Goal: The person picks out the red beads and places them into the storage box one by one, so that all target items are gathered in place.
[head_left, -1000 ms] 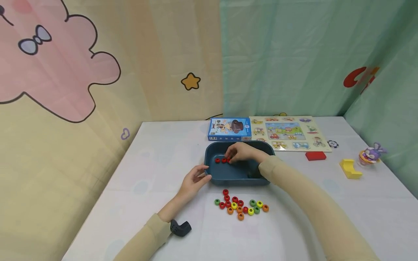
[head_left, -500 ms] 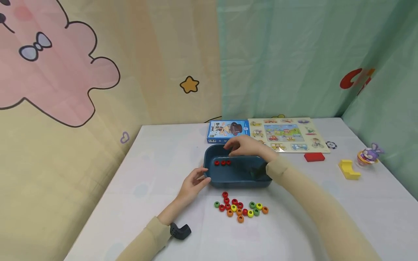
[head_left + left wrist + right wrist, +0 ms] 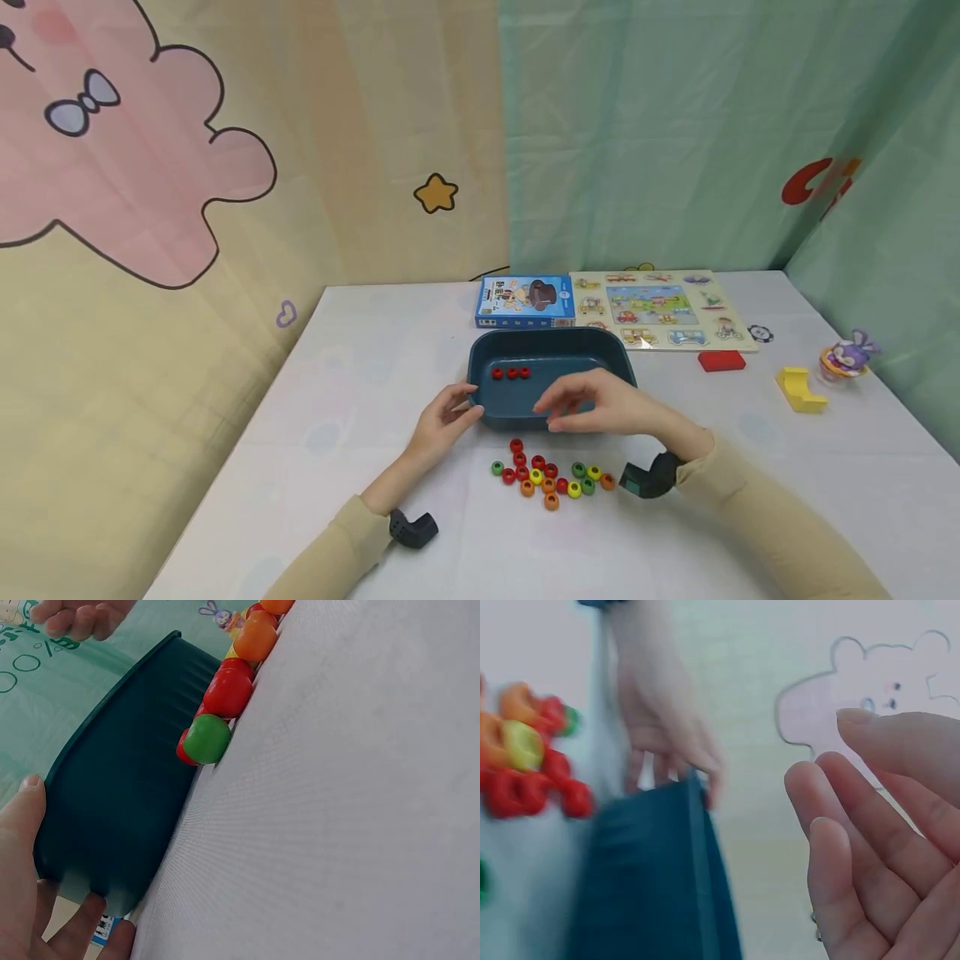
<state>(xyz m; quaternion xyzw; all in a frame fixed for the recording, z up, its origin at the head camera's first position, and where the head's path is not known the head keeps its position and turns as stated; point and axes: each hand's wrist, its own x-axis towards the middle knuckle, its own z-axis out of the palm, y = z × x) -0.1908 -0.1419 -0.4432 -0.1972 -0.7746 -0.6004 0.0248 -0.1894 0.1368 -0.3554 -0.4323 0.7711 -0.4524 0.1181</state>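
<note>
A dark blue-green plastic tray (image 3: 510,402) stands on the white-covered table. Three red beads (image 3: 512,373) sit in a row inside it, towards the left. My left hand (image 3: 438,425) holds the tray's left end, its thumb (image 3: 27,796) at the rim and its fingers round the end wall. Above the tray's front right part hovers my right hand (image 3: 611,406), its fingers loosely bent. Nothing shows between those fingers in the right wrist view. Several red, orange, yellow and green beads (image 3: 548,486) lie loose in front of the tray.
Behind the tray are a blue game box (image 3: 525,302) and a wooden picture puzzle (image 3: 654,308). To the right lie a red block (image 3: 722,361), a yellow block (image 3: 801,390) and a purple rabbit toy (image 3: 849,357). Curtains hang behind the table.
My right hand has let go of the third red bead, lifted from the row and come back towards the tray's front right. The left hand has stayed on the tray.
</note>
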